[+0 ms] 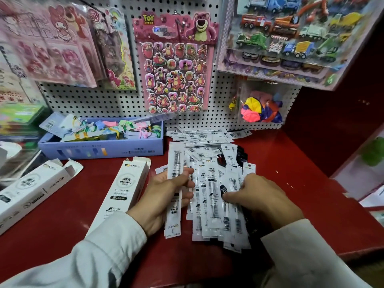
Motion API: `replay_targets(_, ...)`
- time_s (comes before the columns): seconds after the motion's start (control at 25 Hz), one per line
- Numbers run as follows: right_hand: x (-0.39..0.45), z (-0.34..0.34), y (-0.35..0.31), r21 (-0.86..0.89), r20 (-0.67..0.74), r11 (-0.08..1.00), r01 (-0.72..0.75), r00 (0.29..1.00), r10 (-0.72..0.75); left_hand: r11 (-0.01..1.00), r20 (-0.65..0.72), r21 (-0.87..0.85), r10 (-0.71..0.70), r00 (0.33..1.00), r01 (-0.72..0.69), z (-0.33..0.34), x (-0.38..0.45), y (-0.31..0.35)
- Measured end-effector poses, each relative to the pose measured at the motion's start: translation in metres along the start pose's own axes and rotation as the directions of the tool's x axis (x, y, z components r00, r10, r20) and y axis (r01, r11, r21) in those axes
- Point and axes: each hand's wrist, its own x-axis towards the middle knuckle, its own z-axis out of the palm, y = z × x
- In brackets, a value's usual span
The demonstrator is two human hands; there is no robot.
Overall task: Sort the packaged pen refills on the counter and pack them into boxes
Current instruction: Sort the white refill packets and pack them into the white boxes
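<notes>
Two white boxes, one blue tray, two hands (refills uncountable)

**Colours in front of you**

Your desk is deep red. The refill packets are white with black print and barcodes. Both boxes are white with black lettering. The tray is pale lilac-blue. The pegboard is white, dotted with dark holes. Your sleeves are white.

Small stationery and toy shop, white pegboard wall hung with packaged sticker sheets, toy truck sticker packs, bagged balloons, red counter strewn with barcoded pen refill packets, open white retail boxes
</notes>
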Motion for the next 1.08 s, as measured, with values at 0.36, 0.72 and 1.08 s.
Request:
replay_targets(0.36, 0.004, 0.001, -0.013, 0.523, -0.161, 0.844, 0.123, 0.986, -0.044, 0.905, -0.005, 0.423, 0.042, 0.999, -0.036, 0.011, 0.008, -0.018)
replay_targets(0.72, 0.002, 0.015, -0.042, 0.647, 0.17, 0.762, 0.035, 0.967, -0.189, 0.863, 0.002, 0.494, 0.121, 0.993, -0.106, 0.01, 0.009, -0.024)
replay_targets(1.08, 0.013, 0.011, -0.033, 0.593, -0.218, 0.754, 0.283, 0.958, -0.188, 0.966, -0.11, 0.258, -0.001, 0.994, 0.03, -0.005, 0.007, -0.004)
